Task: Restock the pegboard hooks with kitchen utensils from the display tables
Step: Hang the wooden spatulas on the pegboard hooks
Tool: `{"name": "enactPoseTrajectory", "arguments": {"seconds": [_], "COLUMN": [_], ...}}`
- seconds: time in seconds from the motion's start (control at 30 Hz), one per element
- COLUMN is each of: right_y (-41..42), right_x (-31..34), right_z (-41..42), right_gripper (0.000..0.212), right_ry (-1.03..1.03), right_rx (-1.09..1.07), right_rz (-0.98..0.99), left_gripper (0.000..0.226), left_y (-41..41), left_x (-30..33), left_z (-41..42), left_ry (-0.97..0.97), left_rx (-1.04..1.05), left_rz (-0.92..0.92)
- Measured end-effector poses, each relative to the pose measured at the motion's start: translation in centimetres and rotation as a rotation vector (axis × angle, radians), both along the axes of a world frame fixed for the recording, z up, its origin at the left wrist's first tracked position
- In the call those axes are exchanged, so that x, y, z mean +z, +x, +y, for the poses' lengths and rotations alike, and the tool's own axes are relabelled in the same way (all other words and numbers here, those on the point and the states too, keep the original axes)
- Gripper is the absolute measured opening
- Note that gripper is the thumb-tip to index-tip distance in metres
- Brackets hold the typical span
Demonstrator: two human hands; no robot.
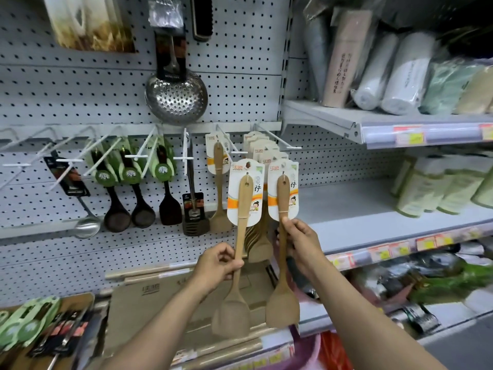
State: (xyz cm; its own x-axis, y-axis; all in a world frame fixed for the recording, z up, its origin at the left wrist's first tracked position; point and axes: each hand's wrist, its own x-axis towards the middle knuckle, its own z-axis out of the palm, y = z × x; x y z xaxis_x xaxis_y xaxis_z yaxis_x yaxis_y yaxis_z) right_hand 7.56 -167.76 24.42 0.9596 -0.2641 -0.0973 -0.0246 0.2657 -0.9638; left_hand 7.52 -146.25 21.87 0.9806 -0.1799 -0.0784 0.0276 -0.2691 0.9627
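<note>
Both hands, left hand (217,264) and right hand (302,245), grip 2 upright wooden spatulas (241,236), card holes just below the hook (277,138)

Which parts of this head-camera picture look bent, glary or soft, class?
Head view: wide-angle distortion bows the shelf edge and pegboard; glare glints off the perforated steel skimmer; corners go soft and dim, while the two wooden spatulas stay sharp.
</note>
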Motion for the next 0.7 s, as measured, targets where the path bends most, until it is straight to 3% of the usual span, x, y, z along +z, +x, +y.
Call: {"name": "enactPoseTrajectory", "arguments": {"seconds": [0.7], "right_y": [7.6], "right_x": [-0.5], "right_z": [-1.0], "right_gripper": [0.018], "right_ry": [-0.104], "right_rx": [0.086], "right_rz": [0.1], "left_gripper": [0.021], "left_y": [1.5], "left_x": [-1.6], "left_z": [-1.6], "left_ry": [-0.012], "left_rx": [0.014], "left_rz": [0.016]}}
